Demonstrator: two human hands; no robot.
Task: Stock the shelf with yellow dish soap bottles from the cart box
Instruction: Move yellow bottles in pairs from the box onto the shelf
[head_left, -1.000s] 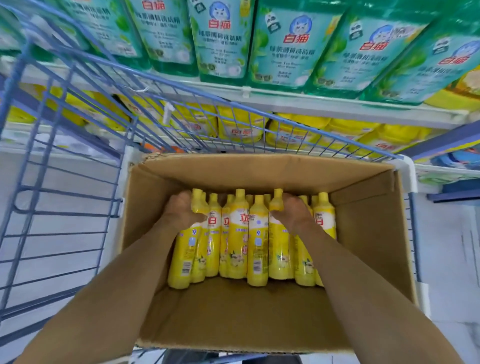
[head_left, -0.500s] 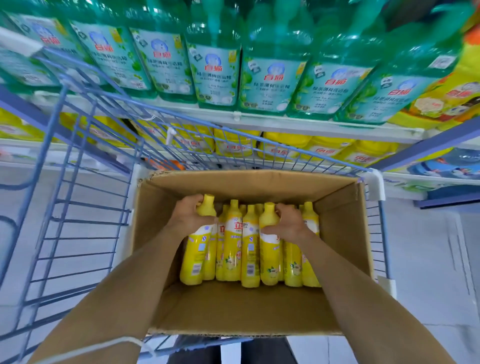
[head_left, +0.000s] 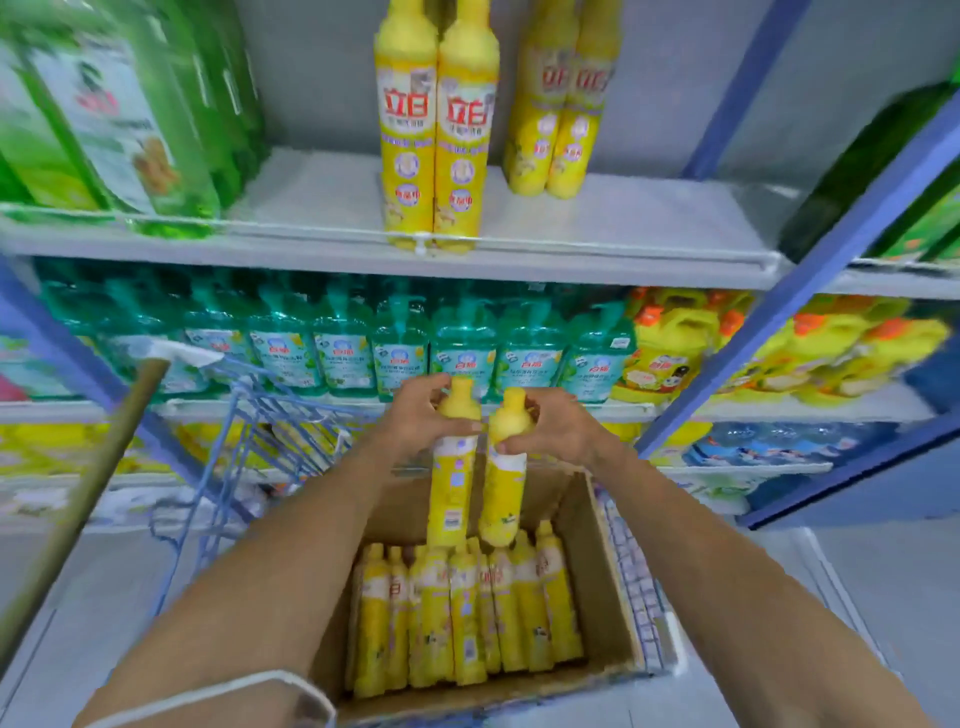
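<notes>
My left hand (head_left: 415, 421) grips one yellow dish soap bottle (head_left: 451, 488) by its neck, and my right hand (head_left: 550, 426) grips a second yellow bottle (head_left: 501, 499) the same way. Both bottles hang upright side by side above the cardboard box (head_left: 605, 582) in the blue wire cart (head_left: 249, 441). Several more yellow bottles (head_left: 467, 618) lie in a row in the box. Higher up, the grey shelf (head_left: 623, 234) carries two yellow bottles at its front edge (head_left: 434, 145) and two further back (head_left: 558, 104).
Large green bottles (head_left: 119, 119) stand on the left of the grey shelf. Teal pump bottles (head_left: 343, 353) fill the shelf below, with yellow-orange jugs (head_left: 670, 358) to their right. A blue upright post (head_left: 810, 270) slants across the right side. A wooden handle (head_left: 93, 483) leans at left.
Both hands have lifted a bottle each out of the box, up to the level of the teal bottles. The view has tilted upward, revealing the grey shelf.
</notes>
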